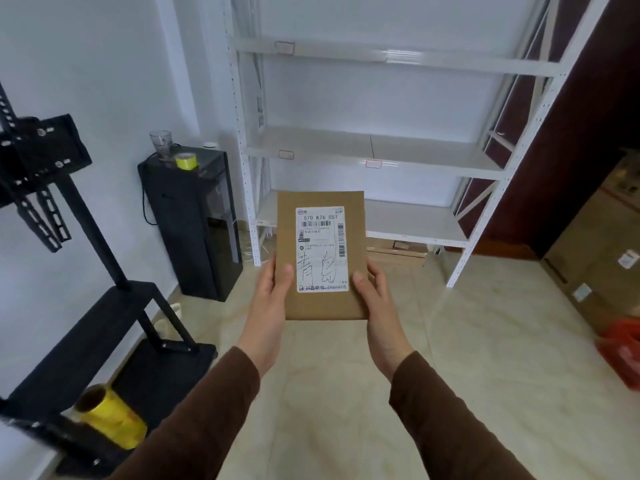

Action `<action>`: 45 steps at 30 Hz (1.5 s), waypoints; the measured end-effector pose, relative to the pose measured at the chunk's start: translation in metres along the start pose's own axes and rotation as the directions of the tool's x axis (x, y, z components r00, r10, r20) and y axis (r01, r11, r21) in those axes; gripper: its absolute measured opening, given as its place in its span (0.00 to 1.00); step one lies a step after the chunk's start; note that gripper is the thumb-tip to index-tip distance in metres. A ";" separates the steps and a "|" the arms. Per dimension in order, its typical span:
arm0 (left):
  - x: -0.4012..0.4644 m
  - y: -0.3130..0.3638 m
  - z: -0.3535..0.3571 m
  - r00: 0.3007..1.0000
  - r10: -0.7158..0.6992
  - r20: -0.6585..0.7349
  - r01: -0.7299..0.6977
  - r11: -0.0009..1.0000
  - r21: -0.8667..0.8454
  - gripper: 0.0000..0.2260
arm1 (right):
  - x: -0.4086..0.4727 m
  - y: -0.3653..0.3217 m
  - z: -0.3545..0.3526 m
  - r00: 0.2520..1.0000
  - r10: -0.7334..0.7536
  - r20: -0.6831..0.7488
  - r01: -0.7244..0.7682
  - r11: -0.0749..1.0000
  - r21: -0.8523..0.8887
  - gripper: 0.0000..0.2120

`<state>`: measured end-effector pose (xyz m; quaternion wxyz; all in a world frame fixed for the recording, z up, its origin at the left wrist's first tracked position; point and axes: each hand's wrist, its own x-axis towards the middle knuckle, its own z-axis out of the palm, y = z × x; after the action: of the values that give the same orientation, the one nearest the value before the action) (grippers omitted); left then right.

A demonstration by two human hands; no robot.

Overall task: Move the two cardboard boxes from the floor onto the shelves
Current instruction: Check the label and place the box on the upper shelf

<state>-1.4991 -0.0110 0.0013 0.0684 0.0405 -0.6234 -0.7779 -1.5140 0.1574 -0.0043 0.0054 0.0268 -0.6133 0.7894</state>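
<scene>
Both hands, left hand (273, 289) and right hand (372, 289), held one cardboard box (322, 254) off the floor, fingers clasping its sides. The white shelves (374, 150) stood bare; both placements apparently remained.

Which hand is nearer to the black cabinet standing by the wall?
The left hand. It grips the left edge of the cardboard box, on the side where the black cabinet stands. The right hand grips the right edge, farther from the cabinet.
</scene>
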 end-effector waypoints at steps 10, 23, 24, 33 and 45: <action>0.232 -0.021 0.039 0.995 -0.036 0.098 0.035 0.999 0.004 0.24 | 0.223 0.009 -0.003 0.989 -0.011 -0.148 0.009 1.000 -0.017 0.23; 0.535 -0.008 0.048 0.993 -0.005 -0.116 0.007 1.000 0.018 0.25 | 0.554 0.008 0.034 1.000 0.017 -0.017 -0.018 0.998 -0.064 0.27; 0.556 -0.005 0.043 0.992 0.006 -0.129 -0.004 1.000 0.013 0.23 | 0.576 0.009 0.043 1.000 0.015 -0.008 -0.015 0.998 -0.066 0.28; 0.752 0.035 0.007 0.991 0.096 -0.098 -0.101 0.994 -0.050 0.15 | 0.764 -0.001 0.121 0.995 -0.094 -0.044 0.093 0.995 -0.025 0.23; 0.973 0.191 0.014 0.900 0.435 0.008 -0.435 0.900 -0.021 0.30 | 0.971 -0.128 0.196 0.904 -0.424 0.052 0.427 0.901 -0.070 0.27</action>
<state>-2.4509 -0.1908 0.2120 0.2366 -0.1052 -0.6098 -0.7490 -2.4709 -0.0246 0.2155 0.1678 0.1740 -0.6236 0.7434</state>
